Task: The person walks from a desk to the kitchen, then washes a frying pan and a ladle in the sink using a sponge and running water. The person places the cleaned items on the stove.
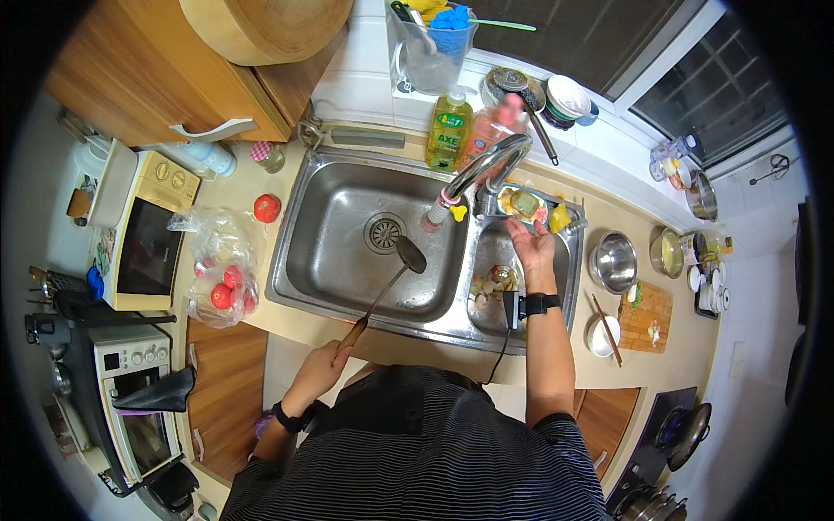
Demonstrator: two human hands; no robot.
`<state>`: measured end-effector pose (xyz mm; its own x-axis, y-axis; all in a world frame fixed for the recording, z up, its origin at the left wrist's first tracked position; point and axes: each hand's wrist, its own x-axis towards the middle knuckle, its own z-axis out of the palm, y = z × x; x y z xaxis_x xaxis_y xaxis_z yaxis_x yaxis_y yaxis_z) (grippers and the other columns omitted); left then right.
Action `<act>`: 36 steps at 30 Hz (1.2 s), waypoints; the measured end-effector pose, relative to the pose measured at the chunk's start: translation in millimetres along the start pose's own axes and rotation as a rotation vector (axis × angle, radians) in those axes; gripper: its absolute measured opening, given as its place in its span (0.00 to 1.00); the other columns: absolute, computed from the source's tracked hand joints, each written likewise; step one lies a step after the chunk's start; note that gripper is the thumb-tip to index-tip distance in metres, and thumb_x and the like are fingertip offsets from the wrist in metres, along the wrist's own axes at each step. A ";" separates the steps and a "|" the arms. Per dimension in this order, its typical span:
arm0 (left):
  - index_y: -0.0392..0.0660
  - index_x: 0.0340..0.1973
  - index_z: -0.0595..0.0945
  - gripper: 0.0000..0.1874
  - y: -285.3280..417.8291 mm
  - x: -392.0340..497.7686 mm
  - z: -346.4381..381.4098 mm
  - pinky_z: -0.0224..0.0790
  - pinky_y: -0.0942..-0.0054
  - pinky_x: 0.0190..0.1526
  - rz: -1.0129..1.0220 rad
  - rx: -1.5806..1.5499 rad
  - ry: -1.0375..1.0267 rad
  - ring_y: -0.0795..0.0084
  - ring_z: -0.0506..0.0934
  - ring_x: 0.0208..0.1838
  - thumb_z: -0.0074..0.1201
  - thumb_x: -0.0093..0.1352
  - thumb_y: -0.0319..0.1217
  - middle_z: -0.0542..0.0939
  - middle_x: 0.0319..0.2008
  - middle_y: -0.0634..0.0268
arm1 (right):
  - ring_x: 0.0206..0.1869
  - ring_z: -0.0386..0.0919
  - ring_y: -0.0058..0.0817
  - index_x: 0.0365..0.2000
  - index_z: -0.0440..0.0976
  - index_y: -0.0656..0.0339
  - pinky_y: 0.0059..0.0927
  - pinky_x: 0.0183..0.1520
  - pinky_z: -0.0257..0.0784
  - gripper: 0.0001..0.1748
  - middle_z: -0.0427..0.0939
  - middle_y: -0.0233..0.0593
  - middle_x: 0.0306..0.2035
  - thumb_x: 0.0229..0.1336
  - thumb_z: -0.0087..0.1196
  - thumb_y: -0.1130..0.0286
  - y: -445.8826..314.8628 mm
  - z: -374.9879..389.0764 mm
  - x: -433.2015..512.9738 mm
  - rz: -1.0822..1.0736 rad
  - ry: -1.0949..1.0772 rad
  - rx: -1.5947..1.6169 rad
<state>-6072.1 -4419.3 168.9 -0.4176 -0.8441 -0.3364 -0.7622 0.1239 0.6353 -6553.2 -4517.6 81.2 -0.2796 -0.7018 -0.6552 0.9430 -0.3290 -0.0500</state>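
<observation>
My left hand [320,368] grips the wooden handle of a metal ladle [412,254], whose bowl hangs over the large basin of a steel double sink [326,260], near the drain. My right hand [533,247] is raised over the small basin, palm up with fingers spread, holding nothing that I can see. Its fingertips are close to a soap dish with a green sponge or soap [524,203] behind the small basin. A chrome faucet [495,156] with a pinkish nozzle arches over the large basin. Eggshells [483,296] and a strainer lie in the small basin.
A dish soap bottle [449,132] stands behind the sink. Left are a tomato [267,208], a plastic bag with tomatoes [225,293] and a microwave [153,238]. Right are a steel bowl [613,262], a white bowl [603,337] with chopsticks and a wooden cutting board [645,319].
</observation>
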 end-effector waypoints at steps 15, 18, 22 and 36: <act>0.39 0.33 0.74 0.17 42.5 19.5 -8.6 0.59 0.74 0.23 -0.050 -0.526 -0.440 0.76 0.67 0.20 0.41 0.76 0.40 0.72 0.19 0.67 | 0.34 0.72 0.20 0.45 0.74 0.59 0.19 0.39 0.66 0.14 0.79 0.28 0.36 0.58 0.49 0.74 27.8 -97.3 -75.8 -0.323 0.181 -1.274; 0.39 0.34 0.74 0.18 55.7 44.4 19.3 0.59 0.74 0.23 0.120 -0.506 -0.425 0.78 0.68 0.20 0.38 0.76 0.41 0.71 0.19 0.68 | 0.37 0.75 0.19 0.39 0.78 0.63 0.26 0.41 0.70 0.08 0.81 0.32 0.35 0.59 0.54 0.74 40.2 -104.1 -100.3 -0.492 0.204 -1.365; 0.38 0.36 0.74 0.18 77.4 67.1 66.6 0.61 0.71 0.25 0.065 -0.597 -0.472 0.74 0.70 0.21 0.36 0.76 0.40 0.72 0.19 0.66 | 0.30 0.73 0.19 0.29 0.82 0.65 0.25 0.37 0.68 0.14 0.80 0.34 0.26 0.56 0.55 0.64 64.4 -105.9 -149.6 -0.548 0.157 -1.532; 0.33 0.47 0.73 0.27 171.9 55.1 179.3 0.66 0.59 0.45 0.620 -0.553 -0.112 0.49 0.75 0.41 0.31 0.76 0.48 0.76 0.38 0.46 | 0.25 0.76 0.44 0.23 0.72 0.70 0.40 0.31 0.68 0.17 0.75 0.53 0.20 0.54 0.55 0.63 53.6 -101.7 -246.7 -0.891 -0.036 -1.666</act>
<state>-6314.8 -4351.0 135.0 -0.7502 -0.6466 0.1379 -0.0381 0.2504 0.9674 -6415.3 -4297.8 163.5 -0.7009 -0.7130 -0.0168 -0.2776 0.2944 -0.9145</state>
